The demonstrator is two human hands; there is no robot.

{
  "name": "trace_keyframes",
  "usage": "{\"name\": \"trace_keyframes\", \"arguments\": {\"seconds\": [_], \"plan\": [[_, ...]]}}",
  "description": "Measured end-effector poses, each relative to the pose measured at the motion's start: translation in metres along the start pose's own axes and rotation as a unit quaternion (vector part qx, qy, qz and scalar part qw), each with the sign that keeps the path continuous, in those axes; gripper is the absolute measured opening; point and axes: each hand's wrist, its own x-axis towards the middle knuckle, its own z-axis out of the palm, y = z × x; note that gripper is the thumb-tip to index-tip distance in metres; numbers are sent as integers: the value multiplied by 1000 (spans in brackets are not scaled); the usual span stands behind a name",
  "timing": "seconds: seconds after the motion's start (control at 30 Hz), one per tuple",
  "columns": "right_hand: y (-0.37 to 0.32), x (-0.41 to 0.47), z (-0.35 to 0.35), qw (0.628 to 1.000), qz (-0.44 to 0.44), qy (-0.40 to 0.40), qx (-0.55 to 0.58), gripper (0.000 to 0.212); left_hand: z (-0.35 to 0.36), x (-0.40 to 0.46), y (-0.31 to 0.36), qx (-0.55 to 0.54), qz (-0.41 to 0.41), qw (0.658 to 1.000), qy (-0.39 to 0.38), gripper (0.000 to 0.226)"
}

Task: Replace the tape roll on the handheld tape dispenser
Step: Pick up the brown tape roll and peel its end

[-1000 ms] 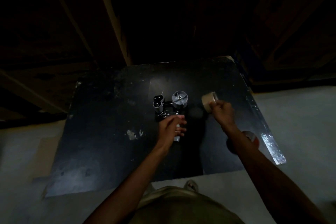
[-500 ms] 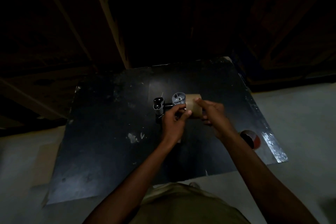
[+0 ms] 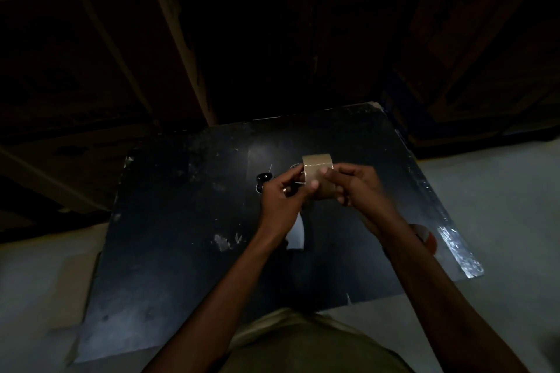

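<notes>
The light, stiff brown cardboard-cored tape roll [image 3: 318, 179], best gripped by its rim, is pinched between the closed left hand [image 3: 283, 195] and right hand [image 3: 356, 186] above the black tabletop [image 3: 181, 221].

It is dim where I work. Beyond my hands [image 3: 318, 191] everything sinks into near black. Faint light glints off the scuffed black tabletop [image 3: 181, 236], with a bright glare streak along its edge to my right. The wide lens bends the edges, and my forearms are softly blurred.
</notes>
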Motion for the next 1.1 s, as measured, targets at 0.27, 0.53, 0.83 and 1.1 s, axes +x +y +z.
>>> {"name": "trace_keyframes", "arguments": {"seconds": [0.27, 0.53, 0.83, 1.1], "plan": [[-5, 3, 5, 994, 39, 6, 105, 21, -12, 5, -2, 45, 21, 999, -13, 41], [1, 3, -9, 993, -28, -94, -68, 24, -18, 8, 3, -44, -53, 997, 46, 24], [3, 12, 1, 995, 63, 35, 72, 10, -12, 2, 11, 14, -23, 1000, -7, 43], [2, 4, 1, 997, 15, -37, 70, 12, -10, 1, 7, -31, -40, 998, 24, 31]]}}
